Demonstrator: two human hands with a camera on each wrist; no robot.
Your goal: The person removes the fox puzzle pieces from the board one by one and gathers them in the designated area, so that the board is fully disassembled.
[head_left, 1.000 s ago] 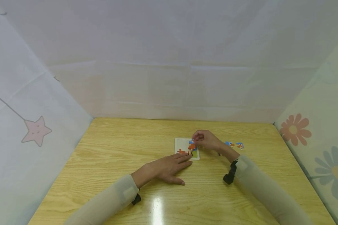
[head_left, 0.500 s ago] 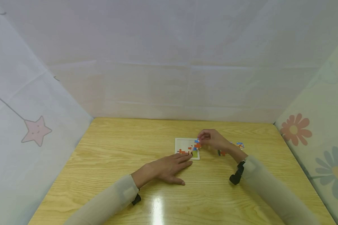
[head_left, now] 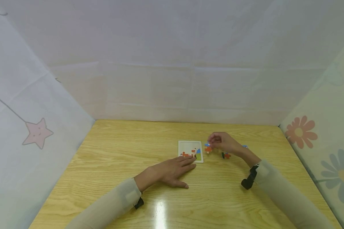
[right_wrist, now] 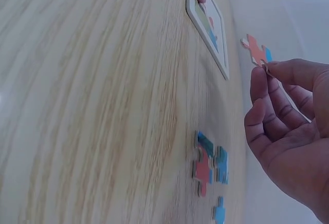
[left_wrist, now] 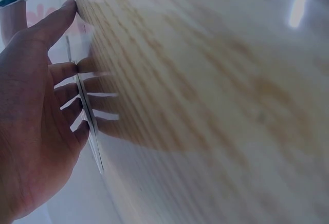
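My right hand (head_left: 225,142) pinches a puzzle piece (right_wrist: 255,51), orange and blue, between thumb and forefinger. It holds the piece raised, just right of a white-framed puzzle board (head_left: 189,141). Along the board's lower part lie fitted pieces (head_left: 193,153) in orange, white, blue and green; its upper left shows bare backing. My left hand (head_left: 170,171) lies flat with straight fingers, the fingertips resting on the board's lower edge and covering some of the picture. The left wrist view shows its fingers (left_wrist: 67,93) at the board's edge.
Right of the board, loose puzzle pieces lie on the wooden table (head_left: 126,140): an orange one with dark green (head_left: 226,155) and blue ones (right_wrist: 221,165), partly hidden by the right arm in the head view. Pale printed cloth walls (head_left: 172,92) stand around the table's back and sides.
My right hand has moved right, carrying the pinched puzzle piece off the board to beside it. The board's right side is uncovered now. My left hand has stayed put.
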